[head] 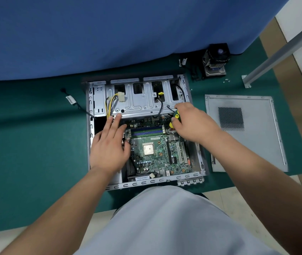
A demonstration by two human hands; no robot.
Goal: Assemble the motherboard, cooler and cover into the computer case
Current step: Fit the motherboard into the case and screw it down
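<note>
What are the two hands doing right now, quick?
Left hand: open, fingers straight, resting flat on the motherboard edge in the computer case.
Right hand: closed, gripping a green-and-yellow screwdriver.

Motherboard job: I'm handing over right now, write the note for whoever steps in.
Left hand: open, flat on the motherboard's left edge.
Right hand: grips a green-yellow screwdriver at the board's upper right corner.
Done: board sits in the open computer case.
Left: finish screwing the board; fit the cooler, lying on the mat beyond the case; close with the cover, flat to the case's right. Loose screws lie near the cooler.
</note>
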